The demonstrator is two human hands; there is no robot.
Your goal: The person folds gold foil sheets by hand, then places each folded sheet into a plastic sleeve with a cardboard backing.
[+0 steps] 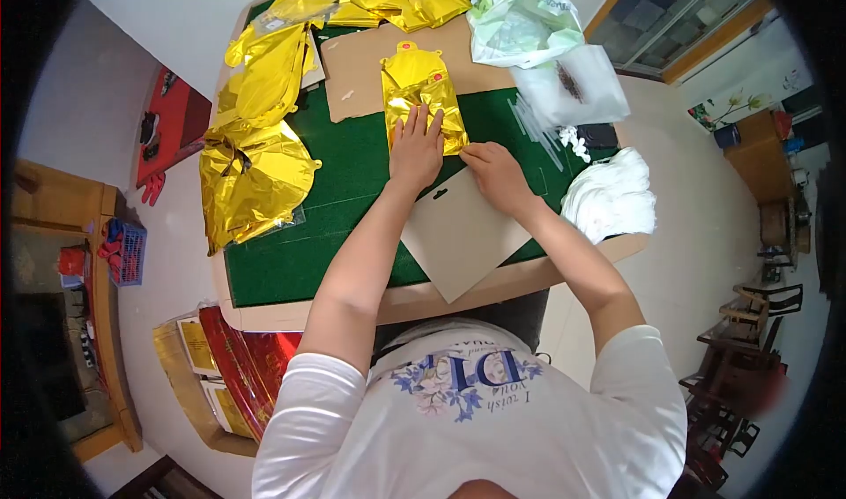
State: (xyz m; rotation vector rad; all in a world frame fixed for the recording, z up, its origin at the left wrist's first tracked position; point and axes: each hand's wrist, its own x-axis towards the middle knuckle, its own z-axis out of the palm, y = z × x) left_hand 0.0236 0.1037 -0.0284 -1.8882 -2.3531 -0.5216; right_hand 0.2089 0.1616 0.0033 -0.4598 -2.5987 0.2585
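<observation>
"Fingers (422,120) of the left hand (417,151) lie spread on that gold foil piece (423,92). Is it gripping anything?"

"Nothing, from where I stand. It's laid over the foil, palm down, like a paperweight. The right hand (498,173) is the one grasping: thumb and forefinger look closed on the near right corner."

"And the foil itself?"

"On the green counter (291,270), straight ahead of the person, its far end over the flat cardboard (352,71). A brown board (458,234) with a slot lies nearer, partly beneath the right forearm."

"So what makes for neat work here?"

"I'd guess it's smoothing or squaring that edge. Keep the left palm broad and steady, close to the corner, so the sheet can't skate. Pinch lightly, with the finger pads; foil this thin probably creases under a hard tug."

"Any trouble spots?"

"Slippery film, I'd think. Draw the corner out level, not upward, or trapped air could pucker the middle."
</observation>
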